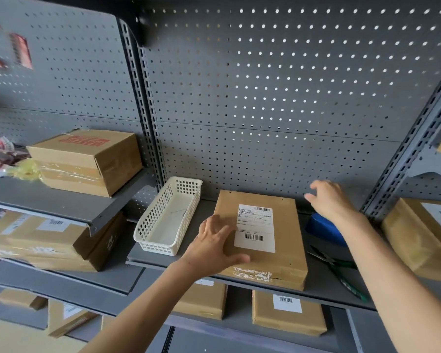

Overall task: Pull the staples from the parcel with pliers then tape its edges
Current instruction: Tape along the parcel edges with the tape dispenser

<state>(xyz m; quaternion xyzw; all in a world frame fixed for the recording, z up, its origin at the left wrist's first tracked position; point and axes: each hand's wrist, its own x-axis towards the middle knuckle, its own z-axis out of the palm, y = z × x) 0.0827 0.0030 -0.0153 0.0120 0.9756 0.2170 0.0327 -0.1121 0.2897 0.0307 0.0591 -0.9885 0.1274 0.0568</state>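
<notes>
While the left hand (215,247) rests flat with spread fingers on the flat brown cardboard parcel with a white shipping label (261,238), the right hand (329,198) hovers open and empty past its far right corner.

Parcel lies mid-shelf on the grey metal shelf (323,284), just right of the white perforated plastic basket (167,217). Green-handled pliers (337,270) lie near right of it, untouched; a blue tape dispenser (321,228), partly hidden by the right forearm, sits beyond them. Likely step: steady parcel, fetch pliers. Keep the left palm pressing down so the parcel can't slide, take the pliers by the handles, grip each staple low, pull straight out to avoid tearing cardboard. Staples barely discernible along the far edge.
</notes>
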